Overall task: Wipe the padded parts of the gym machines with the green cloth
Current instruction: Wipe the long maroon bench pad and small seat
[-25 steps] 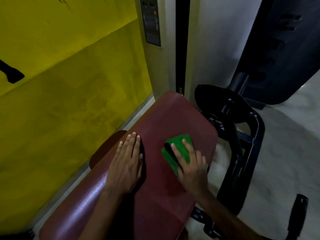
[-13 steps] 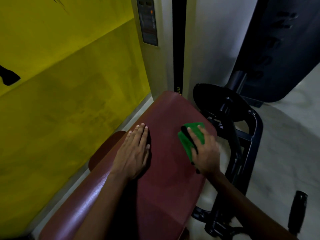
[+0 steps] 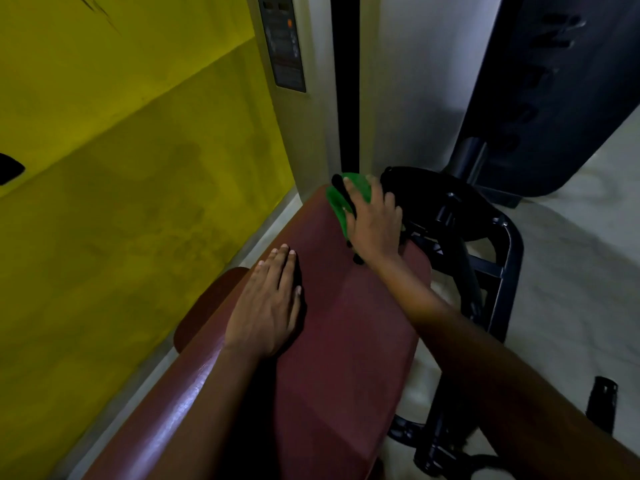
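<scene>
A person's right hand (image 3: 375, 223) presses a green cloth (image 3: 341, 199) with straight fingers against the far end of a maroon padded bench (image 3: 346, 341). The left hand (image 3: 266, 306) lies flat and relaxed near the pad's left edge.

left hand (image 3: 268, 306) flat, fingers straight; right hand (image 3: 372, 221) stretched forward, fingers seemingly extended, pressing down.

No words or numbers can be read anywhere. The dark instruction label (image 3: 283, 43) on the beige machine column (image 3: 304, 126) carries print too blurred to make out
</scene>
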Action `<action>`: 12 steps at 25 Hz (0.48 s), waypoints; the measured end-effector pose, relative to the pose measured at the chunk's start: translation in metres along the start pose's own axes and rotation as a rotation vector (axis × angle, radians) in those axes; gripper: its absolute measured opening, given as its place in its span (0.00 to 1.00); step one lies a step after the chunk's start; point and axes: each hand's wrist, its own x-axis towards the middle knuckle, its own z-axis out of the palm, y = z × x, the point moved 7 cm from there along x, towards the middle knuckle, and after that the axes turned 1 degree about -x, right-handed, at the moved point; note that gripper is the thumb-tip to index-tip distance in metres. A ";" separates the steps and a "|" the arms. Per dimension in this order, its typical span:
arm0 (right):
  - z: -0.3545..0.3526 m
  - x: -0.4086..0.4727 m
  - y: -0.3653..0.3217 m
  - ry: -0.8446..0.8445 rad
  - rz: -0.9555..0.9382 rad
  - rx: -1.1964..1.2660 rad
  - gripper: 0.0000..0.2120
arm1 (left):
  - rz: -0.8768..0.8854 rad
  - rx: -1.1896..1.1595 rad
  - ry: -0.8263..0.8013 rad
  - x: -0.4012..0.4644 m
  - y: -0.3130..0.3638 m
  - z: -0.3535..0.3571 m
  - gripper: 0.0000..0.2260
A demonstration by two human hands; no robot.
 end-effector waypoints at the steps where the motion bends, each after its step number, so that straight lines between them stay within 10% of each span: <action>1: -0.004 -0.019 -0.004 0.064 -0.012 0.002 0.27 | 0.000 0.001 0.003 0.000 0.000 0.000 0.24; 6: -0.002 -0.087 0.004 0.094 -0.256 -0.041 0.28 | 0.002 0.018 -0.006 0.001 0.000 0.000 0.24; 12: 0.008 -0.016 0.054 0.012 0.036 -0.046 0.27 | -0.006 0.009 -0.023 0.000 0.001 0.002 0.25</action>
